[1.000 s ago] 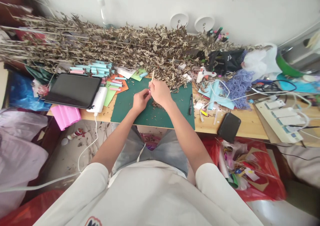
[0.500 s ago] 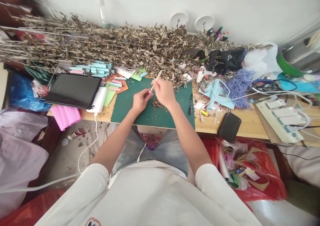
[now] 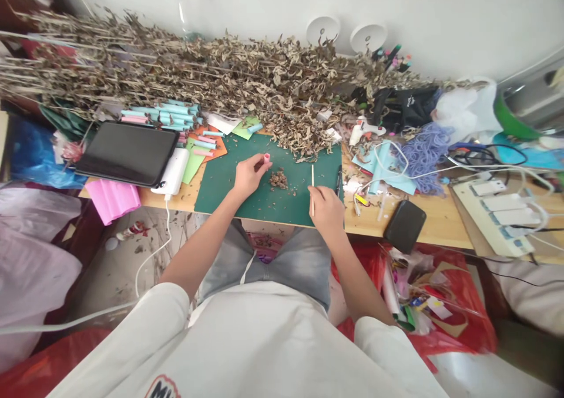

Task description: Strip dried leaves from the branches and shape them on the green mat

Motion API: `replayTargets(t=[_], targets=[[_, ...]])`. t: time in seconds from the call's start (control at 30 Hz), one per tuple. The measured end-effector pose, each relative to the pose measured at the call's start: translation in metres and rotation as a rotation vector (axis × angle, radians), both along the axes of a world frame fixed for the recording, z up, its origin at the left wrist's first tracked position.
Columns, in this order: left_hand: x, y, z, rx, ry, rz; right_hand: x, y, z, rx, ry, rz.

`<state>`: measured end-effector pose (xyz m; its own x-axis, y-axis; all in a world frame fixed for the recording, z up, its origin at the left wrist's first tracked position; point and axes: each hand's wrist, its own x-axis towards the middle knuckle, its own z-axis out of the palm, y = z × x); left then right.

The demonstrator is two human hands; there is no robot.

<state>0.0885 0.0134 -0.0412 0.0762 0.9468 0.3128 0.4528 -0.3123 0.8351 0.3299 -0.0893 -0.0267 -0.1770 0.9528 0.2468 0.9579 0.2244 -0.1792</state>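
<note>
Between the thumb and fingers of my left hand (image 3: 249, 175) is a small pink paper tube (image 3: 267, 158), its open end tipped up. My right hand (image 3: 326, 209) is at the right part of the green cutting mat (image 3: 224, 192), with its fingers closed on a thin pale wooden stick (image 3: 312, 174) that points away from me. A small heap of crumbled dried leaves (image 3: 278, 179) lies on the mat between my hands. A black pen (image 3: 339, 181) rests along the mat's right edge.
Dried leafy stalks (image 3: 198, 75) spread along the back. On the left are rolled blue tubes (image 3: 176, 115), a black tablet (image 3: 127, 153) and a white power bank (image 3: 173, 172). On the right are a glue gun (image 3: 365, 130), purple yarn (image 3: 427, 157), a black phone-like object (image 3: 405, 226) and a power strip (image 3: 493, 219).
My right hand has moved away from the pink tube, right and towards me, taking the stick with it. My left hand stays nearly in place with the tube.
</note>
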Motion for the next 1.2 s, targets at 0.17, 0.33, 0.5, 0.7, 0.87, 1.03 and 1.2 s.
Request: replayTargets(t=[0.17, 0.33, 0.5, 0.7, 0.87, 1.03, 1.2], targets=[[0.000, 0.000, -0.001, 0.000, 0.008, 0.007, -0.006, 0.007, 0.005, -0.026, -0.044, 0.022], [0.000, 0.001, -0.002, -0.004, 0.023, 0.009, -0.032, 0.052, 0.029, -0.022, 0.194, 0.028], [-0.001, 0.001, -0.003, -0.009, 0.017, 0.002, -0.070, 0.099, 0.034, -0.228, 0.165, 0.007], [-0.001, 0.002, -0.005, 0.000, 0.027, 0.002, -0.080, 0.114, 0.025, -0.257, 0.141, -0.095], [0.000, 0.002, -0.004, -0.007, 0.025, 0.012, -0.078, 0.110, 0.042, -0.123, 0.575, 0.080], [-0.001, 0.001, 0.001, 0.026, 0.070, 0.002, -0.094, 0.105, 0.055, -0.063, 0.719, 0.207], [-0.001, 0.002, -0.003, 0.030, 0.055, -0.005, -0.096, 0.107, 0.041, -0.080, 0.642, 0.191]])
